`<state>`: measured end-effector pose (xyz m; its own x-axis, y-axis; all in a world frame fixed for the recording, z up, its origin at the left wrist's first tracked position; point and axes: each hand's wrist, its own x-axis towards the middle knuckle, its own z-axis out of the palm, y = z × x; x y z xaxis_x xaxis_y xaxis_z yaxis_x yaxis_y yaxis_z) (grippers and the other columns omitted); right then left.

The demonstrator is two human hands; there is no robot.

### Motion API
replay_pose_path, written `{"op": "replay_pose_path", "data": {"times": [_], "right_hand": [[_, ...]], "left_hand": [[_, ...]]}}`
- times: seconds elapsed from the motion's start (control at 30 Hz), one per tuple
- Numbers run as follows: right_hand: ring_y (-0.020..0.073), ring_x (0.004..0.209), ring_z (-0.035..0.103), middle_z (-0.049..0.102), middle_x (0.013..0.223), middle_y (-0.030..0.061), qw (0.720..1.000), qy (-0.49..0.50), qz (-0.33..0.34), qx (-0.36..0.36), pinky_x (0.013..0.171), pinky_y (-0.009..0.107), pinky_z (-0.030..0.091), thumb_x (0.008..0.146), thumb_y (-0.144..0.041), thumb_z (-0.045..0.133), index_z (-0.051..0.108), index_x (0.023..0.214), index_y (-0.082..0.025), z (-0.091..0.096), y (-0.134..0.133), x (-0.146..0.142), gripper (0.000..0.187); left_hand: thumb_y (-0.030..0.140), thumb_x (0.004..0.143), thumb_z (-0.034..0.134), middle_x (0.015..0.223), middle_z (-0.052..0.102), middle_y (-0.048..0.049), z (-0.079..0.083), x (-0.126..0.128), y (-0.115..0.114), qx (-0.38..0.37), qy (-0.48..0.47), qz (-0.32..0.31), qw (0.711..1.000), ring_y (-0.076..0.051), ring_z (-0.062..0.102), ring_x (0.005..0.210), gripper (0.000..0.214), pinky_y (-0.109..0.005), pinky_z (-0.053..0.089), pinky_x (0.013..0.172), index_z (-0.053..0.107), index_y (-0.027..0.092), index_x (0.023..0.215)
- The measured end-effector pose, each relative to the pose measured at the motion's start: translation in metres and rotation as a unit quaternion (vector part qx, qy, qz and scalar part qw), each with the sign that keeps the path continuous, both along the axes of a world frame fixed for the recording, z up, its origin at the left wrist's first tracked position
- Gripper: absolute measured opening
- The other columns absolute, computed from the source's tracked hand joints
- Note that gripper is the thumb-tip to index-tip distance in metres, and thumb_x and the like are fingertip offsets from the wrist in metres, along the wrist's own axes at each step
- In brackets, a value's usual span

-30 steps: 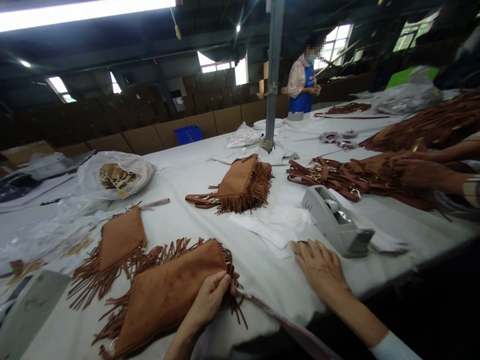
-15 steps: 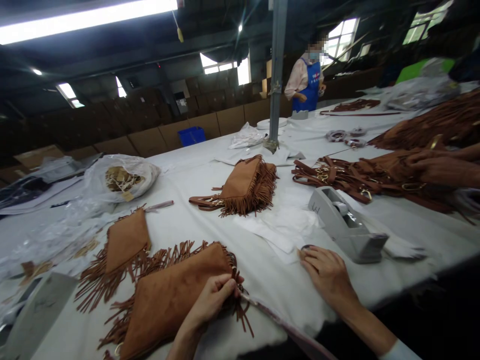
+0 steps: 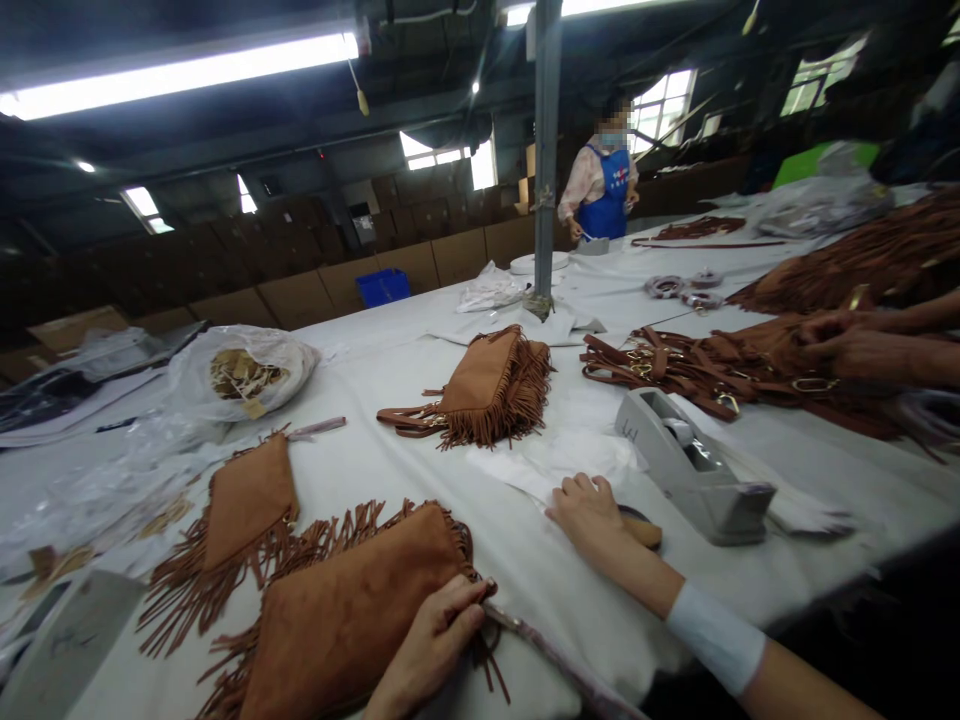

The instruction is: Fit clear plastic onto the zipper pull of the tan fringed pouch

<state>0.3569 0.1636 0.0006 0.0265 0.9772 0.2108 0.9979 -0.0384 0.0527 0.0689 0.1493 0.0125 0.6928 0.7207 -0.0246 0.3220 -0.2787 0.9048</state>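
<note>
My left hand pinches the right end of a large brown fringed bag, beside the metal end of a wrapped strap that runs toward the table's front edge. My right hand lies on the edge of thin white paper sheets, its fingers bent onto them. Partly under my right wrist sits a brown wooden-looking piece with a dark part; its kind is unclear. A smaller fringed bag lies at the left, and another fringed bag beyond the paper.
A grey tape dispenser stands to the right; another is at lower left. Brown straps with buckles lie near another person's hands. A metal post rises from the table. A person in a blue apron stands behind.
My right hand has moved left and away from me, off the brown and dark piece and onto the white paper. My left hand stays at the bag's end. The view has tilted slightly.
</note>
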Motion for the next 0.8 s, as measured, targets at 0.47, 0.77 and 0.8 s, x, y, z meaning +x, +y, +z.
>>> {"op": "replay_pose_path", "data": {"times": [0.47,0.77,0.8], "right_hand": [[0.0243,0.088,0.056,0.065,0.089,0.0118,0.99,0.111,-0.087,0.032,0.081,0.034,0.036,0.082,-0.014,0.051,0.063,0.081,-0.017,0.012,0.032,0.031,0.013],[0.017,0.065,0.057,0.067,0.07,0.0039,0.96,0.237,-0.126,0.077,0.059,0.026,0.037,0.087,-0.033,0.044,0.067,0.071,-0.018,0.023,0.034,0.054,0.031],[0.0168,0.064,0.057,0.066,0.067,0.0039,0.957,0.243,-0.131,0.086,0.059,0.026,0.037,0.089,-0.035,0.04,0.066,0.07,-0.017,0.025,0.034,0.054,0.037]], "left_hand": [[0.045,0.09,0.047,0.08,0.065,-0.0053,-0.024,0.003,-0.004,-0.053,-0.088,0.152,0.983,-0.018,0.057,0.071,0.041,-0.027,0.045,0.068,0.063,0.015,0.113],[0.054,0.09,0.039,0.063,0.044,0.0031,-0.021,0.012,-0.009,-0.076,-0.093,0.17,0.978,-0.014,0.044,0.059,0.046,-0.026,0.035,0.059,0.059,0.016,0.108],[0.054,0.09,0.039,0.064,0.044,0.003,-0.021,0.012,-0.009,-0.071,-0.085,0.165,0.98,-0.014,0.044,0.06,0.046,-0.026,0.035,0.058,0.059,0.016,0.107]]}}
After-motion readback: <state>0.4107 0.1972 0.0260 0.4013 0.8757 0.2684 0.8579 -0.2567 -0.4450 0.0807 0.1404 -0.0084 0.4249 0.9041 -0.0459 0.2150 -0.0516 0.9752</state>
